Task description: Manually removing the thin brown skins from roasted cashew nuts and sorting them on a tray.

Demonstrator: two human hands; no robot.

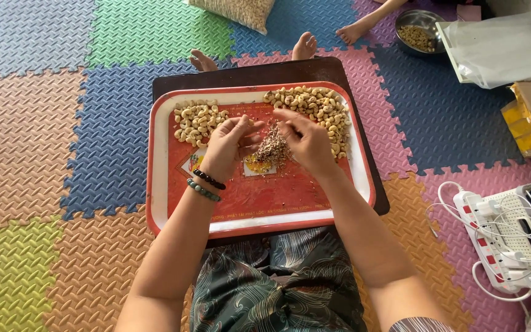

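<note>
A red tray with a white rim rests on a dark board over my lap. One pile of pale cashew nuts lies at its far left, and a larger pile at its far right. A small heap of brown husk bits sits in the middle. My left hand, with two bead bracelets on the wrist, is curled just left of the heap. My right hand hovers right of it, fingers pinched together. Both seem to pinch a small nut between them, but it is too small to tell.
Coloured foam floor mats lie all around. A metal bowl of nuts and another person's foot are at the far right. A sack lies at the top. A power strip with white cables sits right.
</note>
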